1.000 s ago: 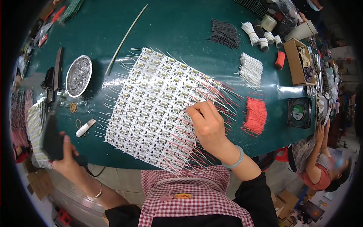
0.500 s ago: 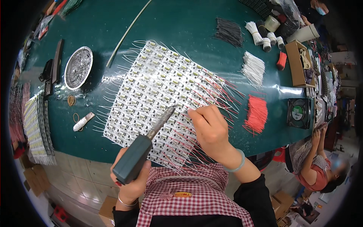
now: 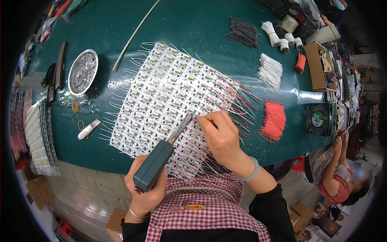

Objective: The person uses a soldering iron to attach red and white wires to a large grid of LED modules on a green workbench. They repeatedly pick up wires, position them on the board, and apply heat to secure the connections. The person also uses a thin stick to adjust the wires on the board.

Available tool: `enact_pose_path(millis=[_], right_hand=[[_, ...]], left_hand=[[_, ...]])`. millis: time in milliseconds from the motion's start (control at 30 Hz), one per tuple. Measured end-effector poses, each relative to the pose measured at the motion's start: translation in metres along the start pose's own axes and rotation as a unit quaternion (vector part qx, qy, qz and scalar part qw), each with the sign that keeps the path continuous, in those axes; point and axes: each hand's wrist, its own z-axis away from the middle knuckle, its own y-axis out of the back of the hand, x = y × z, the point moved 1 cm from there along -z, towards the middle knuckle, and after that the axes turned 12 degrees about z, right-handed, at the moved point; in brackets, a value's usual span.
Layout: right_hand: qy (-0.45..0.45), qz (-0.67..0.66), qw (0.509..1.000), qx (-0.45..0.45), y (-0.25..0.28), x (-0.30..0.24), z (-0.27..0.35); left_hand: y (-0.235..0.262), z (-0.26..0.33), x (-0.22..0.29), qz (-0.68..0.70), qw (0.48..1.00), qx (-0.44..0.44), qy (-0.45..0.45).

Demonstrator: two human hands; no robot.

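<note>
My left hand (image 3: 147, 189) is closed round the handle of a dark green soldering gun (image 3: 155, 163). Its silvery tip points up and right and reaches a large panel of small white circuit boards (image 3: 155, 97) with yellow components. Just right of the tip, my right hand (image 3: 221, 137) is pinched low over the panel; what its fingertips hold is too small to make out. Thin white wires stick out along the panel's left side. Red and white wires (image 3: 238, 97) fan out from its right side, and some pass under my right hand.
Right of the panel lie bunches of red wires (image 3: 273, 121), white wires (image 3: 270, 72) and black wires (image 3: 243, 33). A small fan (image 3: 318, 119) and a cardboard box (image 3: 316, 68) stand farther right. At left are a foil-like bowl of metallic scraps (image 3: 83, 72) and a white-wrapped piece (image 3: 88, 130). Another person (image 3: 334, 181) sits at right.
The soldering gun and my left hand have shifted right and slightly up, bringing the tip closer to my right fingertips. My right hand has moved a little left, still pinched.
</note>
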Motion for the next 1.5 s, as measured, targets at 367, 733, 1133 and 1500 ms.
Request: enact_pose_path(millis=[367, 733, 1133, 1500], right_hand=[[0.0, 0.016, 1.0, -0.003, 0.001, -0.002, -0.001], [0.0, 0.029, 1.0, 0.001, 0.0, -0.003, -0.002], [0.01, 0.037, 0.998, 0.041, 0.005, -0.007, 0.0], [0.006, 0.005, 1.0, 0.015, 0.0, -0.016, 0.007]], left_hand=[[0.0, -0.001, 0.001, -0.051, 0.998, -0.023, 0.003], [0.005, 0.004, 0.0, -0.055, 0.998, -0.01, -0.027], [0.009, 0.01, -0.001, -0.038, 0.999, 0.011, -0.019], [0.014, 0.017, 0.001, -0.029, 0.999, -0.004, 0.016]])
